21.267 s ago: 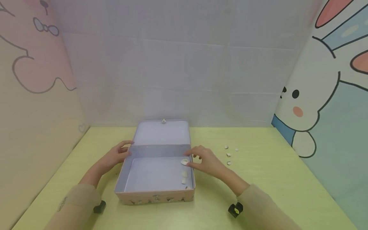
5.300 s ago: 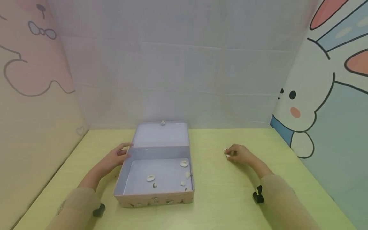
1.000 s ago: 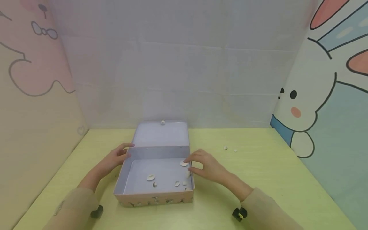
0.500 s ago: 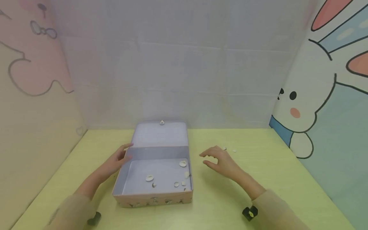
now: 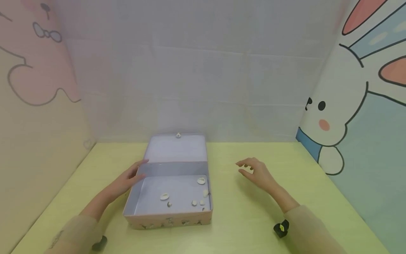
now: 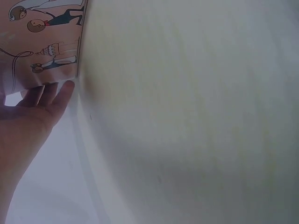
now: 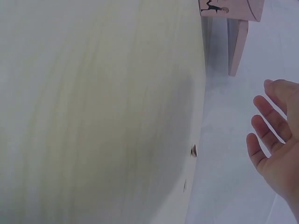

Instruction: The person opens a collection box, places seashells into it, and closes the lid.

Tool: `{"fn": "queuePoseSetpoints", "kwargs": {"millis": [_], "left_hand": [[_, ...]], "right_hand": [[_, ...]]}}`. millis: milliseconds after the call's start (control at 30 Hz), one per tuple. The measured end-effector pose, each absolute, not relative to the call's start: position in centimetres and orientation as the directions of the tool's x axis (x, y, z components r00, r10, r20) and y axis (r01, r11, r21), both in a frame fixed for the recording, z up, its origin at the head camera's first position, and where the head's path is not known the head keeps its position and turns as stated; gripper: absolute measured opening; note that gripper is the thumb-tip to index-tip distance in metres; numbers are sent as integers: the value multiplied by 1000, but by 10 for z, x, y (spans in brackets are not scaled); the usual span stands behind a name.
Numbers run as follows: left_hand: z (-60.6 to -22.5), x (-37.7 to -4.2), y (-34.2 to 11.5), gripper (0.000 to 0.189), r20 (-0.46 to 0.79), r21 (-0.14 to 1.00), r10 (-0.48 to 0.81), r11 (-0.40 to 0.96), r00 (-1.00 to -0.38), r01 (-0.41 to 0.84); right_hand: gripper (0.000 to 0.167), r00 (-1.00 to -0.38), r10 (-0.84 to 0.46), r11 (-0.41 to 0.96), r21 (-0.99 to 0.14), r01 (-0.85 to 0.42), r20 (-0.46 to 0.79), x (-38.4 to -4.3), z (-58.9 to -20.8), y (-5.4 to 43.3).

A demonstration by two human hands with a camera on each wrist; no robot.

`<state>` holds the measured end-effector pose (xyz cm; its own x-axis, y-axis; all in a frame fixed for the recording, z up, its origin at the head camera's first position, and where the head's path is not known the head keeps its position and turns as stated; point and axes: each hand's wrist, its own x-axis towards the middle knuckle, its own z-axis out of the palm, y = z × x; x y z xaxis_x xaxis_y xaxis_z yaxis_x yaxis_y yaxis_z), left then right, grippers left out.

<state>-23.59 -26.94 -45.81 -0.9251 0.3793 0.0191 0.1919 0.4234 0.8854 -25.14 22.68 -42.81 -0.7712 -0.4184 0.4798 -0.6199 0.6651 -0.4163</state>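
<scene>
My left hand (image 5: 127,180) rests on the left rim of a pink tin box (image 5: 152,221), near the hinge of its raised lid (image 5: 176,150). Its fingers look fairly straight. In the left wrist view the fingertips touch the tin's printed side. Inside the tin lie several white seashells: a large shell (image 5: 201,181) at the right, an oval shell (image 5: 164,196) left of centre and smaller shells, such as one shell (image 5: 194,203), near the front. My right hand (image 5: 260,176) hovers over the table right of the tin, fingers loosely bent, holding nothing.
Two small shells, a brownish shell (image 7: 194,150) and a thin shell (image 7: 185,185), lie on the pale yellow table (image 5: 241,225) near the right hand. In the head view that hand hides them. Printed walls (image 5: 330,120) border the sides, with a plain white sheet (image 5: 203,88) behind.
Several shells went from the table into the tin over the earlier frames. In the last second my right hand left the tin's right rim and moved right; the left hand stayed, its thumb shifting slightly inward.
</scene>
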Motion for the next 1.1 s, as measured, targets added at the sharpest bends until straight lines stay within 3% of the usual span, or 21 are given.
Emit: {"fn": "queuePoseSetpoints", "kwargs": {"millis": [600, 1100], "left_hand": [[-464, -232, -269, 55, 0, 888, 380, 426, -925, 175], [-462, -229, -269, 56, -18, 883, 369, 441, -929, 159]], "right_hand": [[27, -884, -296, 772, -454, -445, 363, -283, -448, 269], [32, -933, -324, 818, -450, -358, 155, -303, -448, 273]]}}
